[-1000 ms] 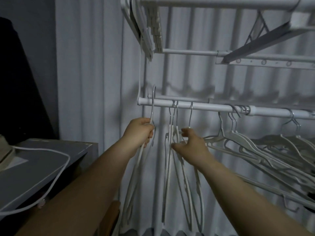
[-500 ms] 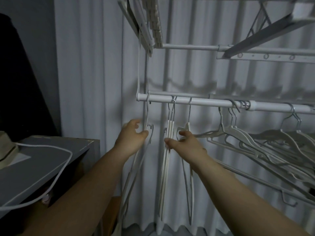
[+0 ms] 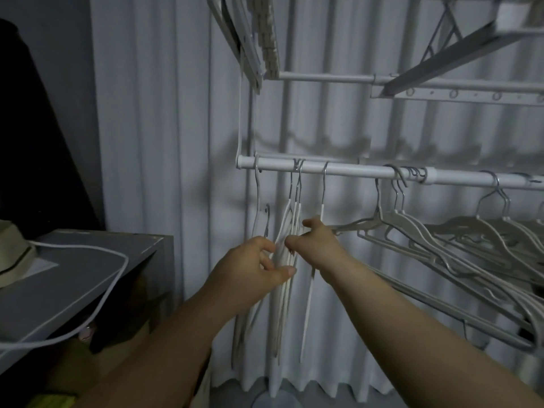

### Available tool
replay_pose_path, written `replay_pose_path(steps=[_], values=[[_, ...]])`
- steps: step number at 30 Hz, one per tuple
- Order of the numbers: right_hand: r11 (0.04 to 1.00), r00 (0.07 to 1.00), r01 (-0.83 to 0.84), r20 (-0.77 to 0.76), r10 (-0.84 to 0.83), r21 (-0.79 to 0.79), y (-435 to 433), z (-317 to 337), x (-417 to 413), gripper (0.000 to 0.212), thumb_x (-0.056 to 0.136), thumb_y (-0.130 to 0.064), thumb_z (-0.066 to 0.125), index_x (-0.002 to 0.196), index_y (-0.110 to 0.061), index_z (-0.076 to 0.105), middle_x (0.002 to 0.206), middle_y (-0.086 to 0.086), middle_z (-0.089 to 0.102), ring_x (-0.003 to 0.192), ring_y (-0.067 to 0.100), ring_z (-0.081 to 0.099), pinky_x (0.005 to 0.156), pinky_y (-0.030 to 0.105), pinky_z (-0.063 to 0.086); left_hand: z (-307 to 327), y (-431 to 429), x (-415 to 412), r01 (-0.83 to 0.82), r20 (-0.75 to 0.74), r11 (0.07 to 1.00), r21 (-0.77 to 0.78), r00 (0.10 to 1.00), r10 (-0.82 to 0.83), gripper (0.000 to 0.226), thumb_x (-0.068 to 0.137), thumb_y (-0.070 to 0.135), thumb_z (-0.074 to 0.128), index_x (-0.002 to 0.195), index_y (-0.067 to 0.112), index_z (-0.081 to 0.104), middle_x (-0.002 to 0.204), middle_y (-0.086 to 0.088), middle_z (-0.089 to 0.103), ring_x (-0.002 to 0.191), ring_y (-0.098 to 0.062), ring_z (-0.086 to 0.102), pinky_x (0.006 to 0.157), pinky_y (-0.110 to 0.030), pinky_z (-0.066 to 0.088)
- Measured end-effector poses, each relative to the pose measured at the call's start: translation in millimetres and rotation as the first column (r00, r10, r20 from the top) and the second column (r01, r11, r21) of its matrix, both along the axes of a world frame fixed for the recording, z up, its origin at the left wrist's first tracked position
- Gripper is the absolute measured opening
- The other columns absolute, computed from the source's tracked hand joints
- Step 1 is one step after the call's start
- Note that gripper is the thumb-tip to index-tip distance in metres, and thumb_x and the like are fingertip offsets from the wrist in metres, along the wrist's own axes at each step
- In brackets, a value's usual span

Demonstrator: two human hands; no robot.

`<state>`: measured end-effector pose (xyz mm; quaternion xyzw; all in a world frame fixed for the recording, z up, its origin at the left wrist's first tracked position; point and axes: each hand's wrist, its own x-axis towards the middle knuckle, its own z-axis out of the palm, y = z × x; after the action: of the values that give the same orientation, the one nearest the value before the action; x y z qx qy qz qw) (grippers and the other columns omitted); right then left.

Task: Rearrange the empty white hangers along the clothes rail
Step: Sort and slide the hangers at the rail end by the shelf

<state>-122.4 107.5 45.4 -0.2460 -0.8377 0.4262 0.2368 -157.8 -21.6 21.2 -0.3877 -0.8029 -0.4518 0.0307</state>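
Observation:
A white clothes rail [image 3: 347, 171] runs across the view. Near its left end hangs a single white hanger [image 3: 258, 213], then a bunch of thin white hangers [image 3: 290, 219], then one more thin hanger [image 3: 323, 198]. My left hand [image 3: 253, 269] holds the bunch from the left, thumb and fingers curled round its wires. My right hand [image 3: 316, 242] pinches the same bunch from the right. A crowd of several wider white hangers [image 3: 459, 240] hangs tilted on the right part of the rail.
A grey cabinet top [image 3: 73, 272] with a white cable [image 3: 114, 278] and a beige hat [image 3: 11, 254] stands at the left. White curtains [image 3: 164, 142] hang behind. A folded drying rack [image 3: 259, 36] and an upper bar [image 3: 329, 76] are overhead.
My left hand let go of the leftmost hanger, which now hangs on the rail, and moved right onto the bunch. My right hand stayed at the bunch and shifted slightly left.

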Motion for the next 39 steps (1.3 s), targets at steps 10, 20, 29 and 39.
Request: replay_pose_path(steps=[10, 20, 29, 39], values=[[0.996, 0.992, -0.013, -0.126, 0.002, -0.089, 20, 1, 23, 0.033, 0.084, -0.013, 0.055, 0.116, -0.006, 0.056, 0.066, 0.0, 0.054, 0.059, 0.008, 0.05, 0.053, 0.01, 0.041, -12, 8, 9, -0.156, -0.204, 0.961, -0.228, 0.973, 0.109, 0.051, 0.081, 0.05, 0.052, 0.122, 0.021, 0.048, 0.111, 0.003, 0.063, 0.108, -0.019, 0.057, 0.09, -0.027, 0.045], [0.999, 0.996, 0.037, -0.085, -0.04, -0.033, 42, -1, 38, 0.036, 0.082, -0.011, 0.054, 0.118, -0.005, 0.058, 0.064, -0.002, 0.056, 0.06, 0.012, 0.051, 0.073, 0.025, 0.047, -13, 9, -1, -0.237, -0.241, 0.952, -0.192, 0.952, 0.188, 0.016, 0.09, 0.016, 0.04, 0.089, 0.012, 0.055, 0.098, -0.014, 0.064, 0.092, -0.031, 0.059, 0.069, -0.026, 0.04], [0.996, 0.996, 0.077, -0.039, -0.075, 0.037, 54, 2, 50, 0.037, 0.086, -0.01, 0.052, 0.122, -0.005, 0.054, 0.071, 0.005, 0.058, 0.058, 0.011, 0.051, 0.058, 0.021, 0.04, 4, 9, -6, -0.26, -0.21, 0.964, -0.053, 0.947, 0.243, 0.022, 0.089, 0.01, 0.041, 0.092, 0.001, 0.061, 0.092, -0.018, 0.067, 0.086, -0.033, 0.061, 0.073, -0.034, 0.048], [0.967, 0.991, 0.058, 0.099, -0.085, 0.246, 66, 8, 65, 0.038, 0.088, -0.02, 0.053, 0.125, -0.014, 0.05, 0.086, -0.002, 0.064, 0.073, 0.015, 0.06, 0.073, 0.026, 0.047, 1, 38, -25, -0.303, -0.209, 0.938, -0.166, 0.941, 0.267, 0.021, 0.089, 0.012, 0.041, 0.089, 0.008, 0.062, 0.092, -0.012, 0.067, 0.087, -0.029, 0.061, 0.07, -0.029, 0.043]])
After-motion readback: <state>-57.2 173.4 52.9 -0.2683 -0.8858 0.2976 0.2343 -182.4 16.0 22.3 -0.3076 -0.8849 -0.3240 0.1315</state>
